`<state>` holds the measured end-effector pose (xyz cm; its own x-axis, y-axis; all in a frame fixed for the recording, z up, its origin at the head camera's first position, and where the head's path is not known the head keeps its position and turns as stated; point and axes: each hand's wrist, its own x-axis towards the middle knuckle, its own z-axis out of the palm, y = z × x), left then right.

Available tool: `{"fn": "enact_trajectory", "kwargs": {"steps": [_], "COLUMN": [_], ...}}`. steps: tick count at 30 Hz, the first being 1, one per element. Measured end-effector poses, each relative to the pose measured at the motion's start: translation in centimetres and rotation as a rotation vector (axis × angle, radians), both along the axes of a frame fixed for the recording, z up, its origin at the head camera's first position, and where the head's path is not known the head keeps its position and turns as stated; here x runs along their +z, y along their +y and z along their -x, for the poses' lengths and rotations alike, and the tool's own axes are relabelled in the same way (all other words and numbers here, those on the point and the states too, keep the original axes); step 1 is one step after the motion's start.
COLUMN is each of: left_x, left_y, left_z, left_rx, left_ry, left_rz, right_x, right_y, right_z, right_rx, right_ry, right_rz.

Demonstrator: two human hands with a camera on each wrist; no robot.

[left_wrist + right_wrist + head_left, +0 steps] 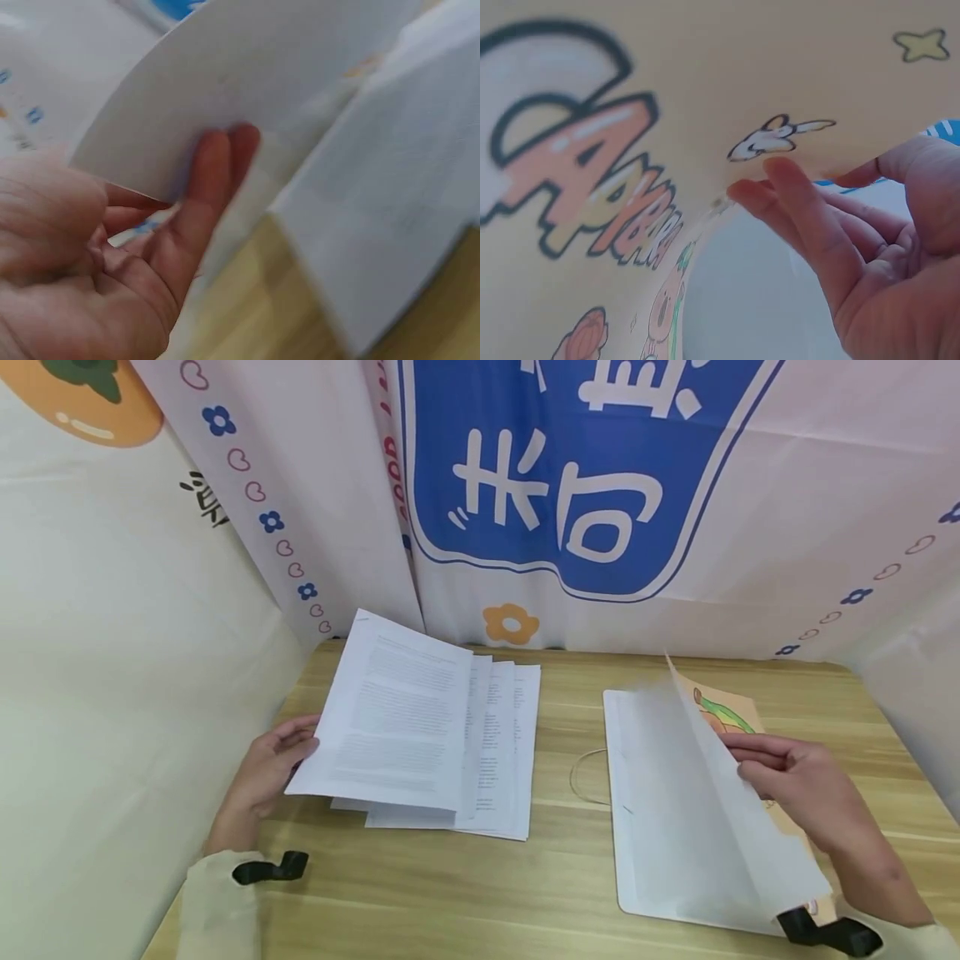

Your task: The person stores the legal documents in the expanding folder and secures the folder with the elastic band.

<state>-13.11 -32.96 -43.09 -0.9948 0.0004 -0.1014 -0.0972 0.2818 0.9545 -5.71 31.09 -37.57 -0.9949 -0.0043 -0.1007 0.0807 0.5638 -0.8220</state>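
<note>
My left hand (264,770) pinches the left edge of a printed sheet (397,710) with a staple at its top-left corner. The sheet is raised over several more printed papers (521,760), fanned out to the right on the table. In the left wrist view, the sheet's blank back (225,82) shows against my fingers (206,176). At the right lies a folder (622,877) with its cover partly lifted. My right hand (806,785) pinches the cover's outer edge. The cover's orange outside (840,82) carries cartoon drawings and lettering; its inside is white.
A thin elastic cord (573,777) loops out from the folder's left side onto the wooden table (450,893). Behind the table hangs a printed cloth (810,527), with pale cloth walls at both sides. Black straps (270,867) cross both sleeves.
</note>
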Motion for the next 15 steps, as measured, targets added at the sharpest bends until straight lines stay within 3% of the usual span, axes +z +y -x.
{"fn": "enact_trajectory", "kwargs": {"steps": [4, 8, 15], "left_x": [-1.1, -1.5, -2.0], "left_y": [2.4, 4.8, 8.2], "left_z": [0.1, 0.1, 0.2], "left_rx": [-0.027, -0.047, -0.098], "left_ry": [-0.009, -0.022, -0.046], "left_rz": [-0.115, -0.142, -0.222], "right_x": [0.0, -0.1, -0.3], "right_y": [0.9, 1.6, 2.6], "right_z": [0.1, 0.2, 0.4], "right_rx": [-0.038, -0.079, -0.062], "right_ry": [-0.067, -0.134, -0.087], "right_rz": [0.097, 0.219, 0.403]}}
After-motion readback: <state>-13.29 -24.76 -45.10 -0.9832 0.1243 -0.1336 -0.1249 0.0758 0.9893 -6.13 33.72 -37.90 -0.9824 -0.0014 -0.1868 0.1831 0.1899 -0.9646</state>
